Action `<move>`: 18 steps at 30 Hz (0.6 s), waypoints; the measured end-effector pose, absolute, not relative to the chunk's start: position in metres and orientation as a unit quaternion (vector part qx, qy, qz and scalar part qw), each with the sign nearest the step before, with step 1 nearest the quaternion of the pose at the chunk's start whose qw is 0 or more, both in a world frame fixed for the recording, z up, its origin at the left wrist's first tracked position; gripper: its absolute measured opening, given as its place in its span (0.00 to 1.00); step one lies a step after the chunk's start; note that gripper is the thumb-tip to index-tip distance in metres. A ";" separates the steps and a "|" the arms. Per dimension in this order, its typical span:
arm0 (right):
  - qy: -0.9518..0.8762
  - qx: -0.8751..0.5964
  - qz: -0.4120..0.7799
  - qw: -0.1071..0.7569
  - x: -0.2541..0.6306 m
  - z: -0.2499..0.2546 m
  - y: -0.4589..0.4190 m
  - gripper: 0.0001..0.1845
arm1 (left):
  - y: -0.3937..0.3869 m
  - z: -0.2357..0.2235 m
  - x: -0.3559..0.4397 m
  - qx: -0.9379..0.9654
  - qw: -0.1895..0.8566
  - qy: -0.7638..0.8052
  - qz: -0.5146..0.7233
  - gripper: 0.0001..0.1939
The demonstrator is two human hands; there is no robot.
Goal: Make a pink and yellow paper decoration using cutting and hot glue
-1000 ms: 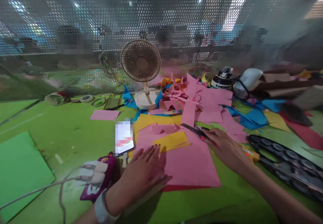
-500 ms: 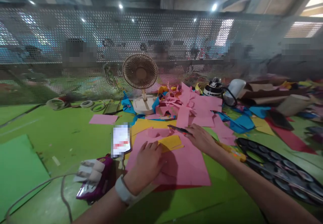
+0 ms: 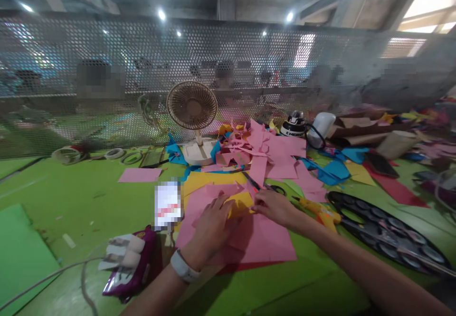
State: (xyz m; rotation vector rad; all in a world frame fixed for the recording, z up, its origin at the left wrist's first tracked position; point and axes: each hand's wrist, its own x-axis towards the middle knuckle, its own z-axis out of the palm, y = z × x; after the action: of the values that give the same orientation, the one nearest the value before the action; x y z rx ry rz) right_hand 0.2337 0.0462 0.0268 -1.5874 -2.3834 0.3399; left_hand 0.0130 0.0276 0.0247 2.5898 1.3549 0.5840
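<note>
A small folded piece of yellow paper [image 3: 241, 204] is held between both hands, above a large pink paper sheet [image 3: 272, 244]. My left hand [image 3: 213, 223], with a white band at the wrist, has its fingers closed on the left end of the yellow piece. At the opposite end, my right hand [image 3: 272, 205] pinches the right edge. Just beyond the right hand lie dark-handled scissors [image 3: 251, 181], partly covered by its fingers. Yellow paper [image 3: 210, 179] and red paper show from under the pink sheet.
Left of the work are a phone [image 3: 167, 204] and a purple case [image 3: 146, 259] with white plugs and a cord. A fan [image 3: 192, 104] and pink scraps [image 3: 281, 157] stand behind. A yellow glue gun [image 3: 322, 214] and black palette [image 3: 388, 233] are on the right.
My right hand has let go of the scissors, which now lie on the paper. It has come nearer and taken the yellow paper's right edge. The view has shifted slightly right.
</note>
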 end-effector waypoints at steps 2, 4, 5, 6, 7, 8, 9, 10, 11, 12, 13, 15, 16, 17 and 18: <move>-0.825 -0.535 0.120 0.134 0.234 0.035 0.044 0.09 | 0.028 0.022 0.013 0.868 0.098 0.437 0.216 0.19; -0.828 -0.529 0.120 0.141 0.236 0.042 0.041 0.08 | 0.029 0.020 0.013 0.869 0.114 0.427 0.224 0.21; -0.828 -0.528 0.120 0.145 0.237 0.045 0.041 0.08 | 0.029 0.020 0.013 0.868 0.118 0.427 0.224 0.21; -0.828 -0.528 0.119 0.148 0.239 0.046 0.041 0.08 | 0.030 0.019 0.012 0.867 0.119 0.431 0.221 0.22; -0.827 -0.528 0.119 0.151 0.240 0.047 0.042 0.08 | 0.030 0.018 0.012 0.864 0.120 0.438 0.219 0.22; -0.827 -0.529 0.119 0.152 0.240 0.047 0.042 0.09 | 0.031 0.017 0.011 0.860 0.120 0.445 0.217 0.22; -0.826 -0.529 0.120 0.153 0.240 0.047 0.043 0.09 | 0.031 0.016 0.010 0.857 0.123 0.450 0.217 0.22; -0.827 -0.527 0.121 0.154 0.240 0.047 0.043 0.09 | 0.032 0.015 0.010 0.855 0.130 0.452 0.220 0.22; -0.830 -0.522 0.120 0.157 0.239 0.048 0.042 0.09 | 0.031 0.015 0.009 0.853 0.137 0.450 0.227 0.22; -0.835 -0.513 0.119 0.162 0.238 0.050 0.041 0.09 | 0.031 0.016 0.009 0.852 0.147 0.443 0.235 0.22; -0.842 -0.499 0.114 0.170 0.237 0.054 0.038 0.09 | 0.029 0.018 0.009 0.853 0.158 0.433 0.245 0.23; -0.861 -0.461 0.105 0.187 0.234 0.063 0.032 0.10 | 0.025 0.025 0.010 0.855 0.189 0.405 0.265 0.23; -0.869 -0.444 0.101 0.195 0.234 0.069 0.028 0.10 | 0.022 0.030 0.011 0.855 0.211 0.388 0.272 0.23; -0.873 -0.434 0.099 0.202 0.233 0.074 0.025 0.09 | 0.019 0.036 0.012 0.850 0.236 0.377 0.281 0.21; -0.873 -0.429 0.097 0.209 0.234 0.079 0.022 0.09 | 0.016 0.042 0.014 0.840 0.268 0.376 0.285 0.19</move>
State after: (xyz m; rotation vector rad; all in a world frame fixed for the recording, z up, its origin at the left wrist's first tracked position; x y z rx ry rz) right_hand 0.2337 0.0216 0.0788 -1.1935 -2.4302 0.2694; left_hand 0.0137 0.0157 0.0416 2.2661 1.0148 0.7694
